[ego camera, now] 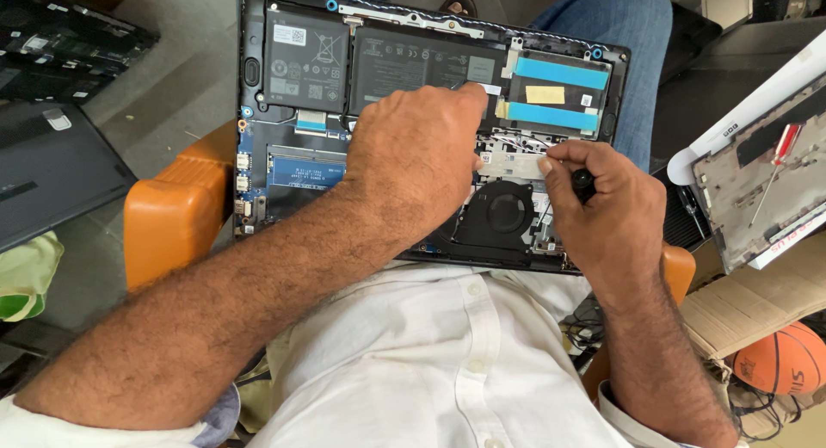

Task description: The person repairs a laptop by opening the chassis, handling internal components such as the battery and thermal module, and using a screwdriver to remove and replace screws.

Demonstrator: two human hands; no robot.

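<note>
Right hand [602, 211], grasping a black-handled screwdriver [583, 183] at frame centre-right, should stay vertical over the silver metal bracket [509, 164] while the left hand [417, 151], fingers curled, steadies the opened black laptop base [284, 112].

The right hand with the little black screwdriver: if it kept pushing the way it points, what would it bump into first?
The right hand points its black-handled screwdriver left, at the silver metal plate above the round fan. It would likely meet that plate first, with the left hand just beyond it. Depth is hard to judge.
</note>
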